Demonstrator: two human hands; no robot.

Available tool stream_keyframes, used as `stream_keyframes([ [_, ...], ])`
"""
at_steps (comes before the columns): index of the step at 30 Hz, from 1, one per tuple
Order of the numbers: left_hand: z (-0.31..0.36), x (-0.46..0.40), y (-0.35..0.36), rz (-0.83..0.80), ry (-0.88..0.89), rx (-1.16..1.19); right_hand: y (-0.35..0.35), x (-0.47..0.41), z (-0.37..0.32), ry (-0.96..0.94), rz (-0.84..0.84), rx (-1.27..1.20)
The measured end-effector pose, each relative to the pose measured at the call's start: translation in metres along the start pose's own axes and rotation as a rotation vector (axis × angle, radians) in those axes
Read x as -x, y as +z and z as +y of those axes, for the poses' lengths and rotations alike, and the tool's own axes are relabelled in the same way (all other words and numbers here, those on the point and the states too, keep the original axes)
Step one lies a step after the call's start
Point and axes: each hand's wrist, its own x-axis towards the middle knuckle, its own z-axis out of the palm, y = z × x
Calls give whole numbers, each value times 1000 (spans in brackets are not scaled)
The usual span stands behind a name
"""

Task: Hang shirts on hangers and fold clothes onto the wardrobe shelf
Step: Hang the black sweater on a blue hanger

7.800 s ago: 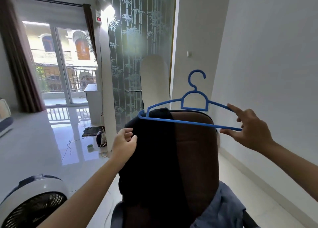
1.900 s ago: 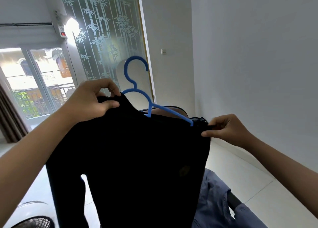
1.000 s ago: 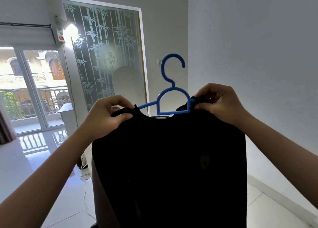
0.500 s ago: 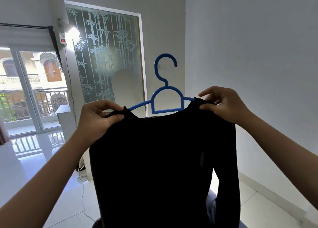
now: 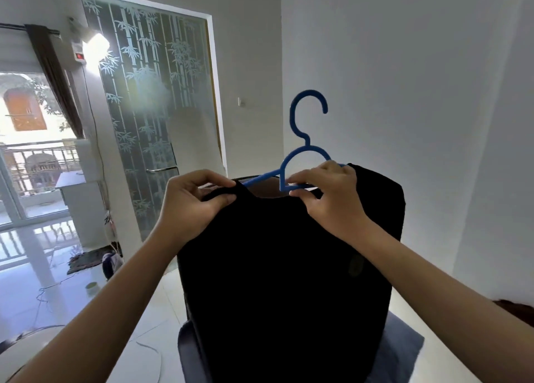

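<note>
Above hanger (image 5: 306, 163): open air around the hook, bare wall (image 5: 404, 79) behind.
Between hands: left hand (image 5: 190, 206) and right hand (image 5: 329, 197) leave a narrow gap at the neckline.
Below: black shirt (image 5: 283, 281) fills the middle.
Left: open floor (image 5: 34, 267), glass door (image 5: 156, 108) beyond.

The black shirt (image 5: 283, 281) occupies the lower centre of the frame, held up with its body hanging straight down to the bottom edge; the fabric is plain and dark, with a faint round mark at centre right. Its neckline sits just above centre frame. The blue hanger (image 5: 300, 163) (plastic, thin-barred) stands upright at centre right, its open hook uppermost. Its left arm slopes down into the neck opening; its right arm passes under the shirt's right shoulder, which drapes over it.
</note>
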Motion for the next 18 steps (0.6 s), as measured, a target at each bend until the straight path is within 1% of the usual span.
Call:
stream_keyframes([
  [4, 20, 17, 0, -119, 10, -23, -35, 21, -16, 97, -18, -101],
  [6, 28, 21, -1, -172, 45, -66, -56, 28, -21, 121, -15, -93],
  [10, 43, 33, 2, -239, 54, -116, -99, 42, -30, 122, 9, 1],
  [14, 68, 46, 18, -371, 61, -78, -147, 61, -42, 55, 41, 126],
  [16, 83, 53, 33, -425, 88, -57, -176, 75, -48, 60, 63, 186],
  [18, 100, 62, 50, -443, 106, -19, -210, 91, -57, 80, 89, 257],
])
